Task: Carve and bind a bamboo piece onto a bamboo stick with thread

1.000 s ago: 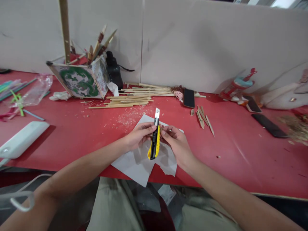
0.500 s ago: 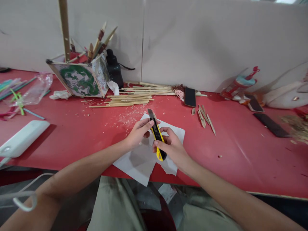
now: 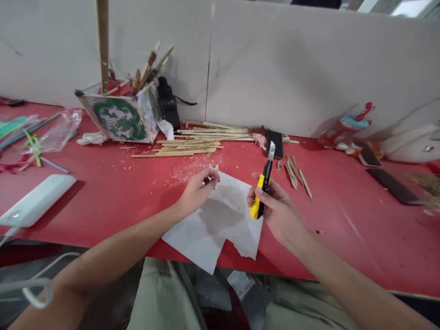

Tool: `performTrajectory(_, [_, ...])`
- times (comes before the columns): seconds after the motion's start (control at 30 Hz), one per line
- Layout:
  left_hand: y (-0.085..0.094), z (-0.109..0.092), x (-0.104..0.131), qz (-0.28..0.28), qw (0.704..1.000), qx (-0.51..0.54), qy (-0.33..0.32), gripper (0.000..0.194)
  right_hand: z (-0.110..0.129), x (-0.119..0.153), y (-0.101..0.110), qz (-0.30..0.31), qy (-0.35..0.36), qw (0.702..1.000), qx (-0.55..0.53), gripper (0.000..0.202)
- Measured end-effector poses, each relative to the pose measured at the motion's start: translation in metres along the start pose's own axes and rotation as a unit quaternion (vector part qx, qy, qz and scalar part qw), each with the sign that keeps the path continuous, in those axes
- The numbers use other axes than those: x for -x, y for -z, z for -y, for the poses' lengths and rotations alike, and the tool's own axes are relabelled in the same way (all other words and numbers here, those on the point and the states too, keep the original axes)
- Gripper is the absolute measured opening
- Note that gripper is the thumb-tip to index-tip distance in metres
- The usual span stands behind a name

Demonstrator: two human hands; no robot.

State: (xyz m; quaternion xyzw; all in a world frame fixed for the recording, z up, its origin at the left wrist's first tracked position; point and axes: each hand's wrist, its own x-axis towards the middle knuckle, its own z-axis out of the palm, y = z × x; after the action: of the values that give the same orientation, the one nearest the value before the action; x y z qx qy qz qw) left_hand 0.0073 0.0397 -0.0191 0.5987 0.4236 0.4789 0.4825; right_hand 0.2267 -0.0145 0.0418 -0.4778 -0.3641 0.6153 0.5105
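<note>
My right hand (image 3: 275,208) is wrapped round a yellow and black utility knife (image 3: 263,188), held upright with its blade extended and pointing up. To the left, my left hand (image 3: 199,190) pinches a small pointed piece of wood (image 3: 216,169), mostly hidden by the fingers. Beneath and between both hands lies a torn white paper sheet (image 3: 220,215) at the table's front edge. Wood shavings (image 3: 185,169) are scattered just beyond my left hand.
Thin wooden sticks (image 3: 192,146) lie near the wall, beside a decorated box (image 3: 120,119) of tools. Carved pieces (image 3: 292,176) and a phone (image 3: 275,143) are right of centre. A white device (image 3: 37,199) lies left, a dark phone (image 3: 393,185) far right.
My right hand has moved right with the knife, whose blade now tilts to the right. My left hand has let go of the knife, and the small wooden piece now shows in its fingers.
</note>
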Motion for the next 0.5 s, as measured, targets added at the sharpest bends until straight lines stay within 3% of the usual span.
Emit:
performTrajectory(0.17, [-0.002, 0.004, -0.005, -0.041, 0.995, 0.086, 0.029, 0.034, -0.011, -0.009, 0.006, -0.005, -0.044, 0.998, -0.039, 0.045])
performTrajectory(0.3, [0.003, -0.006, -0.023, -0.064, 0.991, 0.088, 0.08, 0.022, -0.014, -0.012, 0.01, 0.005, -0.061, 0.997, -0.043, 0.038])
performTrajectory(0.43, [0.008, -0.01, -0.045, -0.074, 0.992, 0.084, 0.064, 0.016, -0.011, -0.025, 0.012, -0.018, 0.014, 1.0, 0.003, 0.038])
performTrajectory(0.5, [0.007, -0.007, -0.049, -0.08, 0.992, 0.085, 0.056, 0.019, -0.008, -0.041, 0.011, -0.034, 0.084, 0.993, 0.082, 0.04])
